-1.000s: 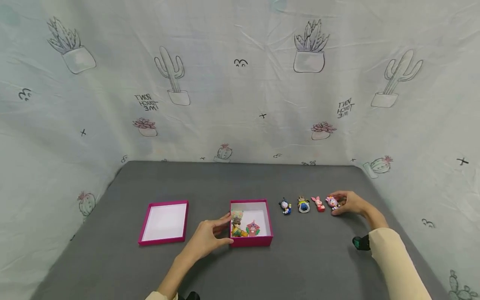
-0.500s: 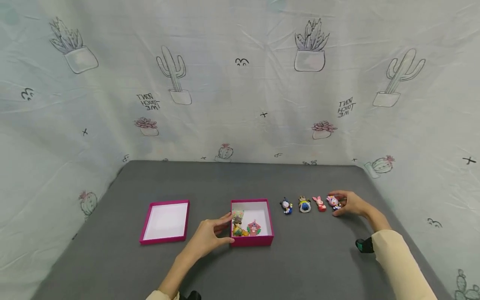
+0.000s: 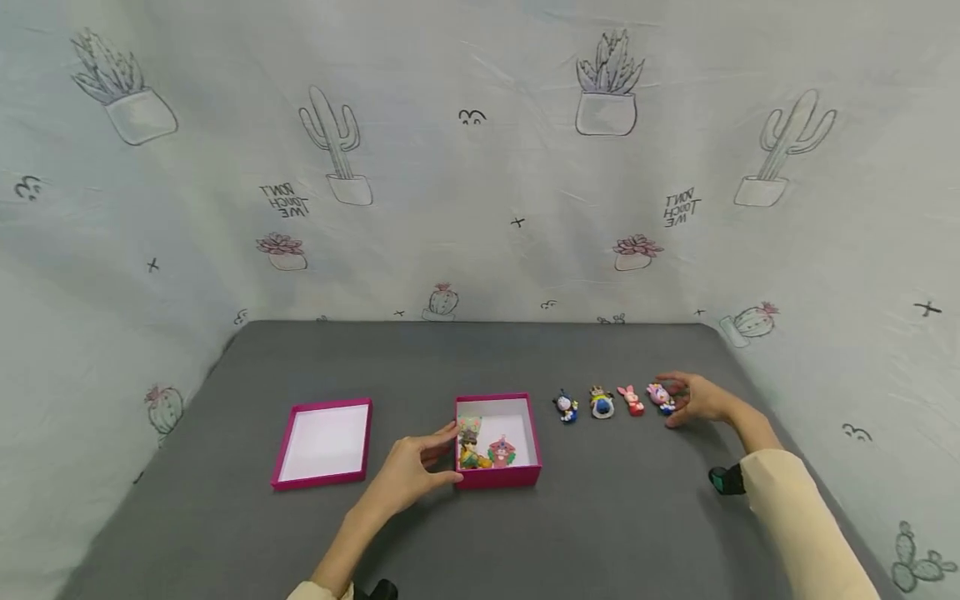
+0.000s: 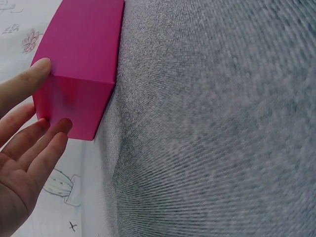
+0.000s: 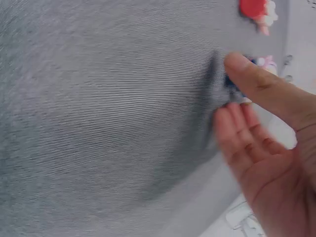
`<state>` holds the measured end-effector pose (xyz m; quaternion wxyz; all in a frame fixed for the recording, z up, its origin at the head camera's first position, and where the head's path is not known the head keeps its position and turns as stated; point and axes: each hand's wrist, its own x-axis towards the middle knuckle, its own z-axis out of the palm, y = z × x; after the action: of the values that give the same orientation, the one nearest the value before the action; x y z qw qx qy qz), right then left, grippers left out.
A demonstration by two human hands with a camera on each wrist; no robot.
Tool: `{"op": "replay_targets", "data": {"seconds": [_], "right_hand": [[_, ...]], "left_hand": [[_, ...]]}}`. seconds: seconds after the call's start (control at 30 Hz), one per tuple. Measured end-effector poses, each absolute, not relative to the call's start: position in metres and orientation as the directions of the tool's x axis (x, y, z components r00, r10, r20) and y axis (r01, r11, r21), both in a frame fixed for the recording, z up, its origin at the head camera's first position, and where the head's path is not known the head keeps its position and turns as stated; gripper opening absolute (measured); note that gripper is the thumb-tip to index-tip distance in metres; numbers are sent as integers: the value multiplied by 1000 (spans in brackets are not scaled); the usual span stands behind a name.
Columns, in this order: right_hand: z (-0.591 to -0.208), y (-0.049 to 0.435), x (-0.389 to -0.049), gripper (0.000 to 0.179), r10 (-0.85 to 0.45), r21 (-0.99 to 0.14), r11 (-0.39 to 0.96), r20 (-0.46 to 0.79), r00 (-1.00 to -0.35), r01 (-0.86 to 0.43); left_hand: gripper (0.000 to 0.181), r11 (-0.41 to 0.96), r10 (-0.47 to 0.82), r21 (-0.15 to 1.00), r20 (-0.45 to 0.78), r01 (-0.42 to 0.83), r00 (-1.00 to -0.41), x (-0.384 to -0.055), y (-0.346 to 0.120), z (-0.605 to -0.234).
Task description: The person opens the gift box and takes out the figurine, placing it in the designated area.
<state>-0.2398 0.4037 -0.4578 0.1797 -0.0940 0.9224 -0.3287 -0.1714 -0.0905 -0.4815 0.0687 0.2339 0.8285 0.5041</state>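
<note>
My left hand [image 3: 412, 468] rests at the left side of an open pink box [image 3: 498, 477], thumb by the front corner, fingertips against the side wall. In the left wrist view, the fingers lie fairly straight along the pink box [image 4: 84, 44]. Inside the box are a figurine in green and yellow [image 3: 470, 450] and a pink one [image 3: 502, 452]. On the right, my right hand [image 3: 701, 398] is spread beside a pink-and-white figurine [image 3: 660, 397] with blue at its base. In the right wrist view, my thumb [image 5: 266, 84] partly hides this figurine.
A row continues leftward with a pink rabbit figurine [image 3: 632, 402], a figurine in yellow and blue [image 3: 602, 403] and a black-and-white one [image 3: 566, 407]. The pink-rimmed box lid [image 3: 324, 442] lies upturned at left. A cactus-print cloth [image 3: 480, 167] hangs behind the grey table [image 3: 600, 533].
The right hand's fingers have spread wider and drawn slightly away from the pink-and-white figurine. The left hand stays at the box. The head view has shifted a little.
</note>
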Motion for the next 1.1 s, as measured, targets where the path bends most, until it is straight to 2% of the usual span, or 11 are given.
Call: {"op": "replay_targets", "data": {"seconds": [0.1, 0.2, 0.3, 0.43, 0.53, 0.6, 0.7, 0.8, 0.9, 1.1], "right_hand": [[-442, 409, -233, 98, -277, -597, 802, -327, -904, -30], [-426, 398, -238, 105, -282, -561, 826, -330, -901, -53], [-417, 392, -232, 103, -291, -509, 849, -228, -929, -142], [-416, 375, -222, 88, -310, -462, 845, -14, -951, -269], [-416, 351, -221, 73, -332, -538, 776, 94, -939, -328], [-415, 332, -221, 64, -366, -610, 705, 123, -923, -361], [-428, 303, -216, 54, -453, -735, 569, 94, -887, -368], [-443, 278, -214, 49, -562, -809, 472, 30, -827, -350], [-453, 260, -220, 47, -633, -828, 440, -10, -774, -349], [-457, 239, -243, 46, -659, -831, 429, -21, -752, -353]], "left_hand": [[65, 382, 440, 869, 130, 315, -889, -174, -83, -482], [65, 370, 427, 874, 140, 314, -894, -174, -90, -482], [66, 354, 458, 877, 139, 324, -878, -173, -91, -483], [66, 351, 474, 880, 126, 319, -871, -169, -91, -485], [65, 352, 454, 881, 134, 315, -881, -169, -92, -484], [65, 349, 445, 882, 140, 316, -884, -170, -92, -483], [65, 349, 442, 888, 127, 300, -888, -168, -91, -488], [65, 357, 445, 886, 118, 297, -888, -168, -90, -492], [66, 381, 439, 873, 118, 304, -891, -173, -89, -493], [66, 392, 435, 861, 137, 324, -890, -190, -83, -487]]}}
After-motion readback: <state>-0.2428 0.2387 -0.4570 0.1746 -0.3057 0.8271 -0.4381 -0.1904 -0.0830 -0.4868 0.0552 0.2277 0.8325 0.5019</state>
